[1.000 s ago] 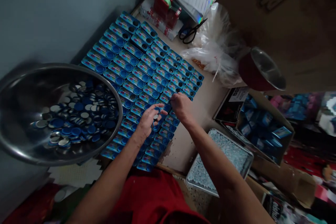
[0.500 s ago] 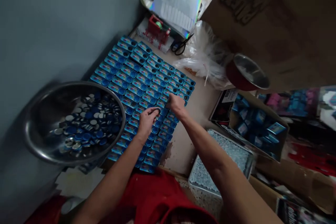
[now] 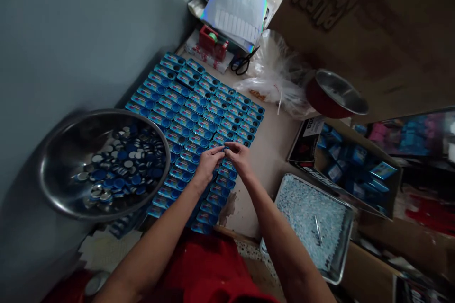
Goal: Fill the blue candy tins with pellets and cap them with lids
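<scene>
My left hand [image 3: 206,166] is closed, its thumb and fingertips pinching a small round disc [image 3: 225,148] that looks dark blue. From the other side my right hand [image 3: 241,157] meets it, fingers also closed at the disc's edge. Both hands hover over rows of blue rectangular packs [image 3: 185,110], each with a round spot at one end. Some spots are filled with blue, while others toward the far side look dark. To the left a large steel bowl [image 3: 57,165] holds many blue and silver discs. The fingers partly cover the held disc.
A metal tray [image 3: 341,260] of pale blue-white granules with tongs lies at right. Behind it stands an open carton [image 3: 302,144] of blue packs, with a red bowl [image 3: 325,104] above. Scissors [image 3: 241,64], a red tape dispenser [image 3: 213,43] and plastic bags [image 3: 280,66] sit farther back.
My right hand has come back from the packs to meet the left at the disc. My left hand has shifted slightly right. The view has moved a little, showing more of the tray.
</scene>
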Motion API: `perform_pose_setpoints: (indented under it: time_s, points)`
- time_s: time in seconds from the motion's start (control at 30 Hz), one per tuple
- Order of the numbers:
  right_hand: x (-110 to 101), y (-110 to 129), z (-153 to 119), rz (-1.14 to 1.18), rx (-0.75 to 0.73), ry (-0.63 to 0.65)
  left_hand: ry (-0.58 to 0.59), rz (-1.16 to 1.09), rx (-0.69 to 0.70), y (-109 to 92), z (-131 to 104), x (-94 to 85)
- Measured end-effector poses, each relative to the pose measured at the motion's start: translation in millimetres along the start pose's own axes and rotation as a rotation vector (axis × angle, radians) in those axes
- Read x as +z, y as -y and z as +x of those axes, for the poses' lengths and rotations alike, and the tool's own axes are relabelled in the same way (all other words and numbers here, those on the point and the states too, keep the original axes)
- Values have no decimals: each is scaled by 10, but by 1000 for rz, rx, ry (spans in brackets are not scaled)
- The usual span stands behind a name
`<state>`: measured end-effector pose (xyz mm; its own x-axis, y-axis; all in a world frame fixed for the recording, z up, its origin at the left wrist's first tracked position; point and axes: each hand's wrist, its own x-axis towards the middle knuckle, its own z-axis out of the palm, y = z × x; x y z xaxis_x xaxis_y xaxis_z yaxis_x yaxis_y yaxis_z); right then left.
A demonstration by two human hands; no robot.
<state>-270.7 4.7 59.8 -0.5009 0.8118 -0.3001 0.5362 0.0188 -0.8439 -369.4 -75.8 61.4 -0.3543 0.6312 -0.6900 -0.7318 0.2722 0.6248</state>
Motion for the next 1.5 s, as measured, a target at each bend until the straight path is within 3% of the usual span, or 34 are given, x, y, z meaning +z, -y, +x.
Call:
perform_pose_setpoints:
  time_s: [0.1, 0.2, 0.37, 0.53, 0.67, 0.8, 0.97, 1.13, 1.3, 1.5]
  points:
    - [-84, 18, 234, -70, -18, -63, 40, -212, -151, -135, -3, -22]
    - [-166, 71, 537, -336, -81, -150, 63, -413, -265, -252, 25, -98]
    - [-210, 110, 939, -739, -30, -13, 183, -578, -296, -271, 97, -257]
    - [-283, 200, 1142, -858, 103, 103, 160, -596, -225, -222, 142, -300]
    - [-276, 370, 991, -859, 5, 92, 117, -602, -238, -232, 119, -292]
    - [-170, 449, 578, -617, -91, 46, 91, -596, -237, -217, 138, -291]
    - [42, 294, 186, -303, -123, 38, 96, -623, -117, -106, 184, -166]
    - [78, 112, 166, -71, -19, -102, 124, -631, -106, -54, 212, 22]
    - [-201, 41, 571, -170, -13, -162, 46, -572, -102, -187, 282, 97]
    - [-358, 98, 1240, -733, -6, -66, 53, -561, -178, -293, 363, 55]
